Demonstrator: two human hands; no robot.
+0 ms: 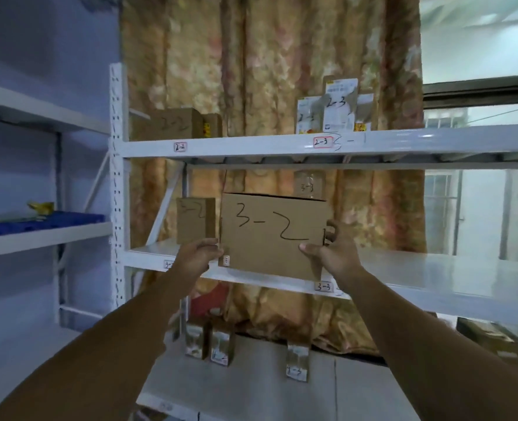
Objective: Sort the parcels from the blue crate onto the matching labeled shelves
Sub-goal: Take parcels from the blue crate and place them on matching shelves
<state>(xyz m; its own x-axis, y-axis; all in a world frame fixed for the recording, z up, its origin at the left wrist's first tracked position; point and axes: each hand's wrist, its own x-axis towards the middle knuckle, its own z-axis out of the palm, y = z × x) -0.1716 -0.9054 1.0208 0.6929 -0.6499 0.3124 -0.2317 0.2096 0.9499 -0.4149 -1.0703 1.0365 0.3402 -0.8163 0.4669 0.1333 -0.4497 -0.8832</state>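
parcel [273, 235] was gripped by my left hand [201, 253] and right hand [332, 252]; i judged it needed sliding level beside the small box [195, 220] above my left hand.

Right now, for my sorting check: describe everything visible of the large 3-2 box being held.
The box is brown cardboard, upright and slightly tilted, its broad face marked 3-2 in black, a small white sticker at lower left. It is at the front edge of the middle shelf. The left hand grips its lower left corner, the right hand its right edge.
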